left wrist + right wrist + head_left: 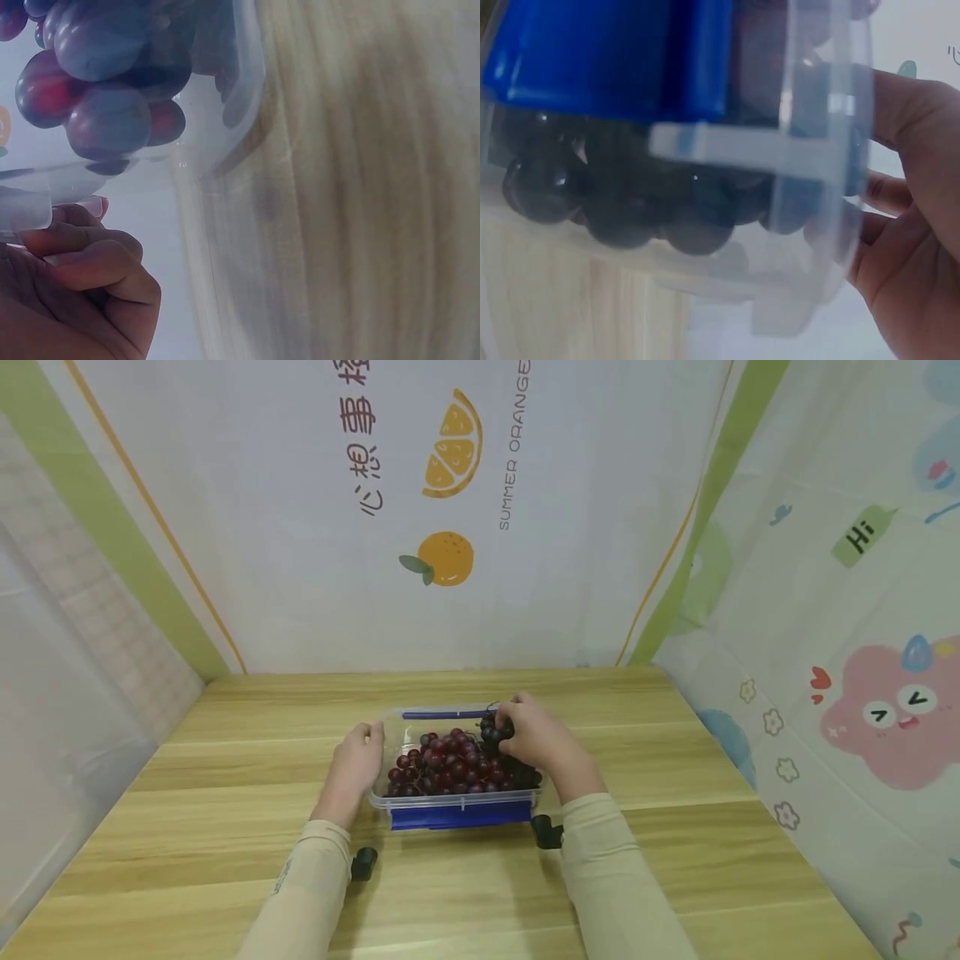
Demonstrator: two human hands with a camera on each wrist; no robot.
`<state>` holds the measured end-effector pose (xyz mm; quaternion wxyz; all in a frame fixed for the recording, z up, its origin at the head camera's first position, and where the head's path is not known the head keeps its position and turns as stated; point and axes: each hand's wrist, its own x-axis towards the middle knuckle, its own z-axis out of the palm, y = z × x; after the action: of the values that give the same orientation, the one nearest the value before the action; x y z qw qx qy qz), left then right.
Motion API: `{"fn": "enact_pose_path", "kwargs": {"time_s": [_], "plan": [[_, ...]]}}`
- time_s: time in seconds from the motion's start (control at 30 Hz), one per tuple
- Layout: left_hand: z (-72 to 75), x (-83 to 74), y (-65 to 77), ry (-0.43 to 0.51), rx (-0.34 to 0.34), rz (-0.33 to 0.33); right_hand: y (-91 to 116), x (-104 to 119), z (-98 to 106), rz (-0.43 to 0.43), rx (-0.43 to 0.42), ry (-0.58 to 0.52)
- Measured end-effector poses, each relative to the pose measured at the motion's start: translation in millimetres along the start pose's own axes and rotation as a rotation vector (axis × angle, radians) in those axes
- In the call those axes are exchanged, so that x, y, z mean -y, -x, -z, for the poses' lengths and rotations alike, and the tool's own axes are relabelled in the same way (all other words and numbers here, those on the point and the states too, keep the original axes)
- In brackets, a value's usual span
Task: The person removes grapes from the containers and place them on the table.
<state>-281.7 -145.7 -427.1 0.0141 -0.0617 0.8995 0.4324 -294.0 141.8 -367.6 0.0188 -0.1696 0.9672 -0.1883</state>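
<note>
Clear plastic container [462, 802]: it is the landmark here, open at the top, with the wooden table [225, 827] under it; I cannot tell if its whole base touches the wood.
Red grapes [453, 764]: they lie in a heap inside the container, over its left and middle part.
Dark grapes [491, 732]: this bunch is at the far right part of the container, near the rim; more dark berries lie below it, inside the right end.
Left hand [357, 758]: at the left end of the container; its fingers are bent and grip the rim, with only a small gap between them.
Right hand [542, 739]: above the right end of the container; thumb and fingers are curled and hold the dark grapes, partly open around them.
Blue latches: 1 at the near side of the container [461, 816], 1 at its far side.
</note>
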Motion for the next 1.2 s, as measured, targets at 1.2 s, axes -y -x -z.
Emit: {"fn": "enact_pose_path", "kwargs": {"time_s": [1.2], "plan": [[-0.3, -2.5, 4.1, 0.007, -0.024, -0.019, 11, 0, 21, 0.028, -0.061, -0.048]]}}
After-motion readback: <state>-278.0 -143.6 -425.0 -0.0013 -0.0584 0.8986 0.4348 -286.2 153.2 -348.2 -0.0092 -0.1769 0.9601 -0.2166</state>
